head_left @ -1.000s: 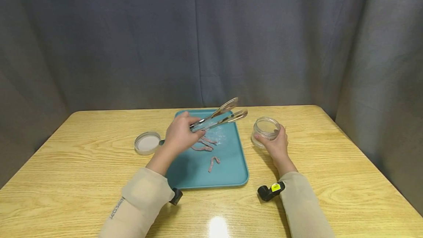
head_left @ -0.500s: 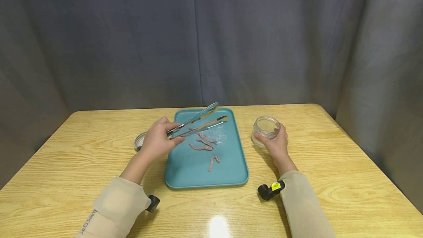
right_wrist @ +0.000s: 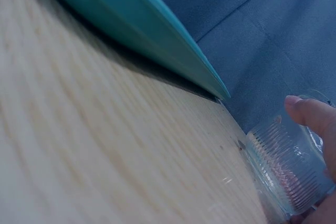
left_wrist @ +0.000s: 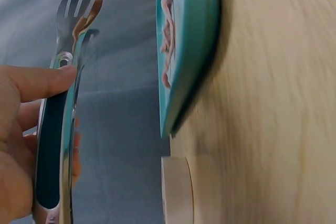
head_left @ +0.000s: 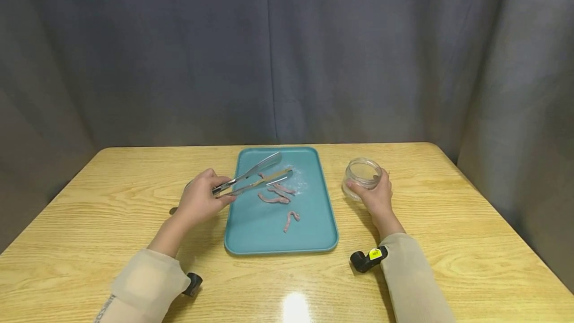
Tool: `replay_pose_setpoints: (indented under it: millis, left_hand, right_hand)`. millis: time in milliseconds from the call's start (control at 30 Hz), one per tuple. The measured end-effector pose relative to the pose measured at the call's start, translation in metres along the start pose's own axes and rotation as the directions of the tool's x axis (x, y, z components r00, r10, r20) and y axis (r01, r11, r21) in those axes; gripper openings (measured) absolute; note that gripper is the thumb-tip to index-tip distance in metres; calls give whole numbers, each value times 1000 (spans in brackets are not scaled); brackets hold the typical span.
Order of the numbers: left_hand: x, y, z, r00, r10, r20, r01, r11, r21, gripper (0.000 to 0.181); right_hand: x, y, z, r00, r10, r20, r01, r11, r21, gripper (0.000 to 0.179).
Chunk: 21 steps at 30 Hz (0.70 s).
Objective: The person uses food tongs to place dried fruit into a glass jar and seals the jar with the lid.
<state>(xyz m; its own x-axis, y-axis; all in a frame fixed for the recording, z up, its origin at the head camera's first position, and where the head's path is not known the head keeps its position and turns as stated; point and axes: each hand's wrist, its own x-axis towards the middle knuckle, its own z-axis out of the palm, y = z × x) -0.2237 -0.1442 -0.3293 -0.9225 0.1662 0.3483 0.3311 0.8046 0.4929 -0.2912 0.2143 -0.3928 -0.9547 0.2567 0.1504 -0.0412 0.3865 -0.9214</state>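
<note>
Metal tongs (head_left: 268,163) are held in my left hand (head_left: 202,200), their two arms spread apart over the left side of a teal tray (head_left: 269,238). In the left wrist view, my thumb lies across the tongs (left_wrist: 51,150) near their slotted head, and nothing shows between the tips. Several thin pinkish strips (head_left: 281,200) lie on the tray below, with a separate curled strip (head_left: 287,222) nearer the front. Right of the tray, my right hand (head_left: 377,194) grips a clear glass jar (head_left: 363,167) by its side. Something pinkish shows through the jar's ribbed wall (right_wrist: 286,177) in the right wrist view.
A pale round lid (left_wrist: 177,190) sits on the table left of the tray, mostly hidden behind my left hand in the head view. White powdery smears (head_left: 298,183) mark the tray. A grey curtain (head_left: 278,54) hangs behind the wooden table (head_left: 448,203).
My left hand has moved left and lower with the tongs, from above the tray's far right to its left side. The right hand stays on the jar.
</note>
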Motion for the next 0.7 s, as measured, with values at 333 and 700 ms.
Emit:
replay_pose_setpoints:
  millis: [333,700]
  left_hand:
    - [-7,-17,1,996,77,40,-78,997,15,34]
    - [-11,-24,2,993,63,99,-67,997,45,27]
  right_hand:
    - [-1,0,-1,1000,4,7,-4,1000,-5,92]
    - [-2,0,0,1000,7,5,-7,1000,-7,92]
